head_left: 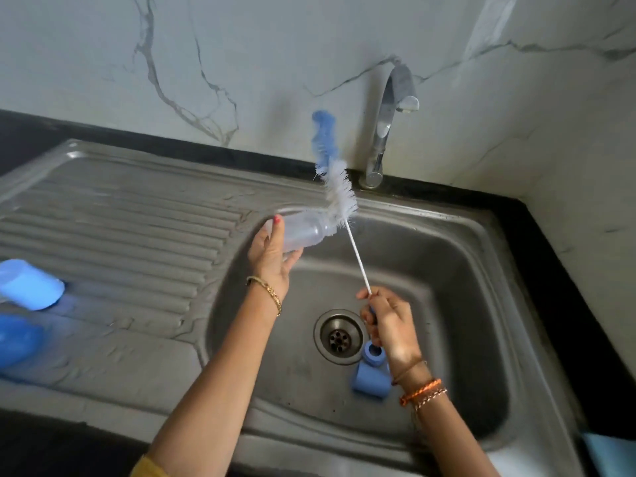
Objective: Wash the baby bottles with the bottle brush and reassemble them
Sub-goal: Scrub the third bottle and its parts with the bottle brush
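Right hand (pixel 389 325) grips bottle brush (pixel 339 191); left hand (pixel 272 256) holds clear bottle (pixel 303 232) beside bristles.

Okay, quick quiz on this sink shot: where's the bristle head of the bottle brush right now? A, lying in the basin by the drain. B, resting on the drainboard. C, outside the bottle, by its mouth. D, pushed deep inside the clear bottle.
C: the bottle brush has its bristles up in the air just outside the mouth of the clear bottle, which the left hand holds while the right hand grips the handle.
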Tool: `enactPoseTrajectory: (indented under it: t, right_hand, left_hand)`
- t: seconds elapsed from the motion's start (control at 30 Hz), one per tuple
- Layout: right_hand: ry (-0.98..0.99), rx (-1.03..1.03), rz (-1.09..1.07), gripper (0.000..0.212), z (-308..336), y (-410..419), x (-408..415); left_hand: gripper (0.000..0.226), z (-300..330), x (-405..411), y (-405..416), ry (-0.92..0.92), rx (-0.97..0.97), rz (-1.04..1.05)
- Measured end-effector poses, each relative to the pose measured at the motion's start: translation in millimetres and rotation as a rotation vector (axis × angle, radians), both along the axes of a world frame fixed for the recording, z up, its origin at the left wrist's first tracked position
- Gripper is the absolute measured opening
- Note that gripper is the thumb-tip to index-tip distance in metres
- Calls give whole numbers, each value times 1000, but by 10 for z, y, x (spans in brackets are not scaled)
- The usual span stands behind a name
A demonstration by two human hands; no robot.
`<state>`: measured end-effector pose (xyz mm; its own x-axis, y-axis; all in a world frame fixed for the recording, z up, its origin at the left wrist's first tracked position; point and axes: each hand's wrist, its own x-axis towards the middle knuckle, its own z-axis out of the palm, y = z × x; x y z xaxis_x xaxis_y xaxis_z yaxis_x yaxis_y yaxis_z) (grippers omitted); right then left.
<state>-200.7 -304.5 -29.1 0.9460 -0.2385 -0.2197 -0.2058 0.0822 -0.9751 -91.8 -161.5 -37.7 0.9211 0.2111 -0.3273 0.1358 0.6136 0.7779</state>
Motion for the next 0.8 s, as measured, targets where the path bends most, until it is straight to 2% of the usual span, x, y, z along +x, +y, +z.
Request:
enactPoseTrajectory:
  t: [0.07,0.13,0.2,0.27,0.33,0.4,0.5,0.6,0.7,0.8]
  right_hand:
    - [-10,-54,-46,33,-22,-40,12]
    - [-49,-117,-69,32,-49,-91,20]
    - [-107,-275,-59,34,-83,-128,26]
    - [-103,-484,38,36,-125,-131,35]
    - [-47,-648,154,31,-165,-109,48]
    - [-3,-729,121,25,-195,-120,67]
    - [6,-768,22,24,-199,-192,62]
    - [54,-740,33,26,-199,-229,64]
    - [84,-704,35,32,-221,-228,87]
    - [99,-702,24,27,-207,-248,104]
  left_hand:
    - [15,-101,-66,3,33,-29,15]
    - [24,-127,-62,39,37,-7,23]
    - [32,-124,-34,56,5,50,-4]
    - [35,-133,-14,62,-26,37,-51]
    - [32,-147,3,50,-41,3,-84]
    - [24,-123,9,21,-37,-11,-79]
    - [21,-86,9,-25,-65,-15,-100]
    - [33,-100,-7,-63,-66,-33,-123]
    - [30,-127,13,-65,-82,-76,-132]
    - [28,-155,1,-83,-119,-80,-177]
